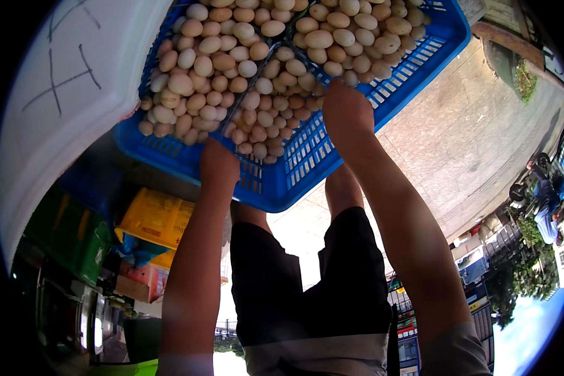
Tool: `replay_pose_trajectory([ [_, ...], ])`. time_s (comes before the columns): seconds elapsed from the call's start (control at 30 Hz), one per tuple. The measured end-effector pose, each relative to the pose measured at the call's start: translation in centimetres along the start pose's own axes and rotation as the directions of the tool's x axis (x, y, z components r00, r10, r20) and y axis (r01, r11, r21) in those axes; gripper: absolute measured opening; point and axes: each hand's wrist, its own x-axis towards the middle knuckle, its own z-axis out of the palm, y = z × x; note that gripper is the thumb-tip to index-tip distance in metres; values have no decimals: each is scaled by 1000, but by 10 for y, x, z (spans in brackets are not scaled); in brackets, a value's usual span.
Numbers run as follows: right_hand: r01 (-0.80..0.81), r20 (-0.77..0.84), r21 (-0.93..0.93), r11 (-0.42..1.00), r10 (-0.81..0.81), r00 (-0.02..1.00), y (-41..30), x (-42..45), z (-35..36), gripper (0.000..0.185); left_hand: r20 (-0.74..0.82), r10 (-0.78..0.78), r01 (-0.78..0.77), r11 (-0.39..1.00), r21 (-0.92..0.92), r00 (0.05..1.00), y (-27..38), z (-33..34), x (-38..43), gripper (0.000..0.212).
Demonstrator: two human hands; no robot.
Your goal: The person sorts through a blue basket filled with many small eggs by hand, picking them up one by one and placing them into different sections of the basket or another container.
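Many cream and brown eggs (202, 89) lie in a large blue slotted plastic basket (277, 192). Dark cord-like strips (251, 84) part the eggs into heaps. My left hand (219, 162) reaches over the basket's near rim, closed at the lower end of one strip. At the right-hand side my right hand (348, 113) is closed where another strip meets the slotted wall. Fingertips of both hands are hidden from view. Between them a smaller heap of eggs (263, 122) lies against the slotted corner.
A white container wall (75, 70) with dark marks stands close on the left. Below it are a yellow plastic crate (157, 218) and a green bin (70, 235). Paved ground (432, 122) stretches to the right. A person (545, 202) is near a vehicle at the far right.
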Motion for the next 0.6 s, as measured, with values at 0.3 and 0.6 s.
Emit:
replay_pose_trajectory([
  [0.3, 96, 93, -104, 990, -87, 992, -2, -15, -14, 14, -9, 119, -119, 984, -131, 993, -15, 1, -11, 39],
  [0.6, 428, -294, 174, 887, -368, 882, -8, -22, -3, 36, 87, 176, -80, 763, -642, 980, 38, -2, -81, 54],
])
